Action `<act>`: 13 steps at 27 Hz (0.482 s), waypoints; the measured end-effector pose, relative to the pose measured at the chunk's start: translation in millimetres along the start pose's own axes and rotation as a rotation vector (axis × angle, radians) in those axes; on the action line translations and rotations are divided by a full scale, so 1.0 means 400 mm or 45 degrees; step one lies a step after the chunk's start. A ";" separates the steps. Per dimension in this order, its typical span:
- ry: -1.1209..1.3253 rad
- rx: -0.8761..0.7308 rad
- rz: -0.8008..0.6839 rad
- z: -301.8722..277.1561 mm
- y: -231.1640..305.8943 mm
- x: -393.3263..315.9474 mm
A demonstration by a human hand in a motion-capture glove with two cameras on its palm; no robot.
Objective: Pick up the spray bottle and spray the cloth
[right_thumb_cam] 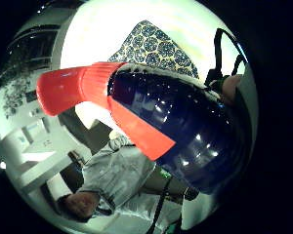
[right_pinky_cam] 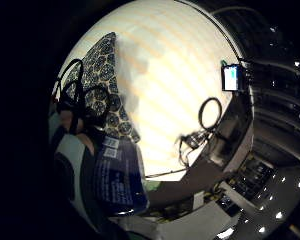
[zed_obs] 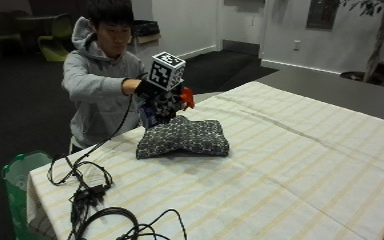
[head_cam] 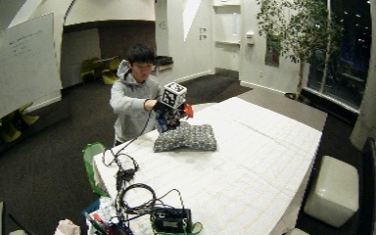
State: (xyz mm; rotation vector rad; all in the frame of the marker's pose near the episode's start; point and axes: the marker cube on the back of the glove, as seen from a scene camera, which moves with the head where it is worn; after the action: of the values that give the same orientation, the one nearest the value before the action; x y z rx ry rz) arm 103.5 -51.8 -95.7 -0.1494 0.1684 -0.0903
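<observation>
A person in a grey hooded top (zed_obs: 95,80) stood at the far corner of a table draped in a pale striped tablecloth (zed_obs: 298,165). Their gloved right hand (zed_obs: 153,95) was raised above the table, its fingers curled around a dark blue spray bottle (zed_obs: 157,111) with a red nozzle (zed_obs: 187,97). The bottle hung in the air directly over the cloth (zed_obs: 182,137), not touching it, with the red nozzle jutting out toward about three o'clock from the hand as seen from across the table.

The cloth was a folded, dark piece with a pale floral print, lying flat on the tablecloth near the person's side of the table. From the palm, on the thumb side, the bottle's glossy blue body (right_thumb_cam: 185,131) and red nozzle (right_thumb_cam: 73,90) filled most of the sight, with the patterned cloth (right_thumb_cam: 154,44) beyond it. On the little finger side, the bottle's label (right_pinky_cam: 115,175) sat close against the palm, with the cloth (right_pinky_cam: 102,85) below.

At about seven o'clock from the cloth, a tangle of black cables (zed_obs: 89,192) lay on the table's near corner. A green bin (zed_obs: 19,180) stood on the floor beside that corner.
</observation>
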 end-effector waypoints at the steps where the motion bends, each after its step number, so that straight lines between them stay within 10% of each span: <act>1: -0.003 -0.001 0.002 0.003 0.000 0.000; 13: -0.291 0.134 -0.094 0.080 -0.051 -0.044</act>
State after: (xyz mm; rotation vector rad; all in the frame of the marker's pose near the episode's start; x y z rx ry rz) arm 90.2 -65.4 -58.4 -0.0600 -0.0700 -0.1541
